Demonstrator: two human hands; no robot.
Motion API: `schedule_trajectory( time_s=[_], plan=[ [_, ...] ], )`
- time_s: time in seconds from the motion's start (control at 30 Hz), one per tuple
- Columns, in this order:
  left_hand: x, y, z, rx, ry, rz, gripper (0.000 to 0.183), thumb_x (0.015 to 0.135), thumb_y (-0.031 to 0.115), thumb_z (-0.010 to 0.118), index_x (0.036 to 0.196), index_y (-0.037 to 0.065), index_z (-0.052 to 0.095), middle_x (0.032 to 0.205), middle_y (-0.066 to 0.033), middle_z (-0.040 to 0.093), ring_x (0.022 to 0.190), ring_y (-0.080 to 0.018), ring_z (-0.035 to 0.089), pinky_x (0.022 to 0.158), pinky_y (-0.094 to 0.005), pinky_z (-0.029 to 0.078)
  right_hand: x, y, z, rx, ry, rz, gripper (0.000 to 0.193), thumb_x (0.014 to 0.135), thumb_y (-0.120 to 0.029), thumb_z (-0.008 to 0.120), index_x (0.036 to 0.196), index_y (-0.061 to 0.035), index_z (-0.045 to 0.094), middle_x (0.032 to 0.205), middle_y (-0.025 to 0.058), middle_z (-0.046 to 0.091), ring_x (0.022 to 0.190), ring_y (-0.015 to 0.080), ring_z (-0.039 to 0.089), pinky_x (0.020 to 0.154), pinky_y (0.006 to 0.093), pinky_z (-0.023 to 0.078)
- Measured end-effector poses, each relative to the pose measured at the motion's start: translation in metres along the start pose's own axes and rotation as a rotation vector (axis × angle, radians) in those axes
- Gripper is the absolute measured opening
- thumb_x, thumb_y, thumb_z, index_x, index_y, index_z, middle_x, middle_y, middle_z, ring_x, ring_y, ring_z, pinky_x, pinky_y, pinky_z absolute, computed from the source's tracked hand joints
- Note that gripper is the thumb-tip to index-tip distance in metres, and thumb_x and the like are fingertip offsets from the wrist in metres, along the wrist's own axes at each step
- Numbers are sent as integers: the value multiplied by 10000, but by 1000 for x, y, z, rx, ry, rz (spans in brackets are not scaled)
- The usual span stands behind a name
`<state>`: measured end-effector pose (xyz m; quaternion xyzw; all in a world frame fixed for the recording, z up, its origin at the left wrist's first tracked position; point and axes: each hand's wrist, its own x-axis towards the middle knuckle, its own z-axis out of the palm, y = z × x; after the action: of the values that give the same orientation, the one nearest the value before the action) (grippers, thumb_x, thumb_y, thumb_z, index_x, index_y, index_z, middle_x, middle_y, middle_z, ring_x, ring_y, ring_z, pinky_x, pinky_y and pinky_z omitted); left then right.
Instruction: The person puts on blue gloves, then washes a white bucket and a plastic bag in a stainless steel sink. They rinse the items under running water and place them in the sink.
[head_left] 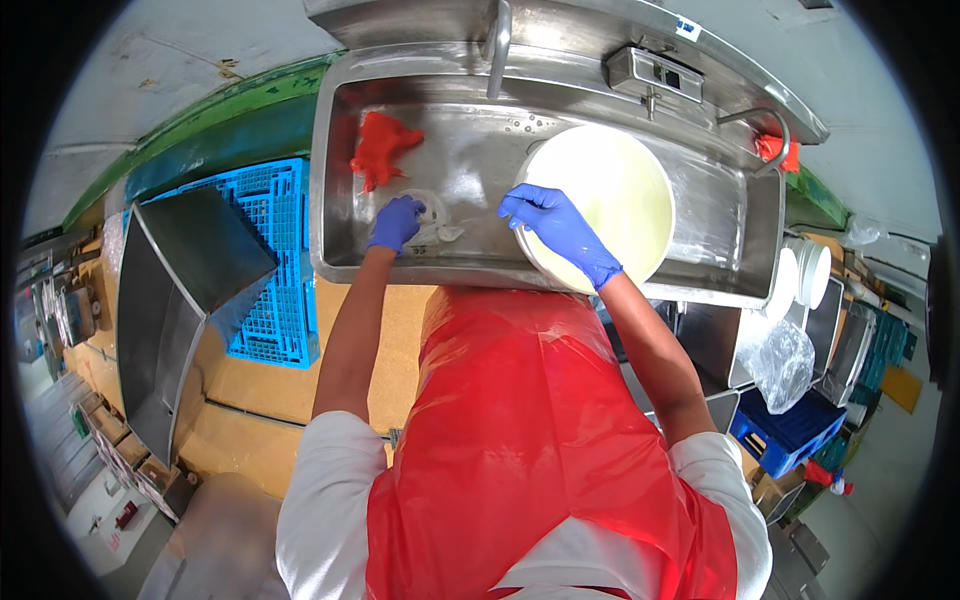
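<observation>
My left hand (398, 223), in a blue glove, is low in the left part of a steel sink (470, 130). Its fingers are curled in beside a crumpled, clear film-like piece (436, 222) on the sink bottom; whether they grip it is hidden. A large round white bucket (620, 190) stands in the sink right of the middle. Over its left rim reaches my right hand (550, 222), also blue-gloved, its fingers bent and pressed together. What they hold, if anything, does not show. Beyond my left hand lies a limp red piece (383, 150), perhaps a cloth or glove.
A curved faucet pipe (499, 50) and a steel wall box (655, 75) stand behind the sink. Left are a blue plastic pallet (275, 300) and a tilted steel bin (160, 300). Right are white buckets (815, 275), a clear plastic bag (782, 360) and a blue crate (785, 440).
</observation>
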<state>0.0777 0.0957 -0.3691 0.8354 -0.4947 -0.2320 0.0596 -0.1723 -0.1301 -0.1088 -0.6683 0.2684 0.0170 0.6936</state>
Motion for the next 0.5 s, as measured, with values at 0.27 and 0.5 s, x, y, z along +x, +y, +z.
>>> schedule_trajectory(
  time_s=[0.27,0.5],
  plan=[
    [39,6,42,254,3,48,236,900,242,664,1117,189,738,1164,-104,690,1052,-363,672,907,-486,545,-41,0,-1,-61,94,68,206,1023,-166,594,1025,-16,735,901,14,699,821,93,597,813,262,503],
    [8,-42,20,-708,198,-38,314,960,299,690,1104,19,699,1019,-138,690,931,-258,676,852,-390,531,-59,10,9,84,233,77,218,1013,-194,614,967,-36,758,846,1,693,790,76,589,771,244,483]
  ],
)
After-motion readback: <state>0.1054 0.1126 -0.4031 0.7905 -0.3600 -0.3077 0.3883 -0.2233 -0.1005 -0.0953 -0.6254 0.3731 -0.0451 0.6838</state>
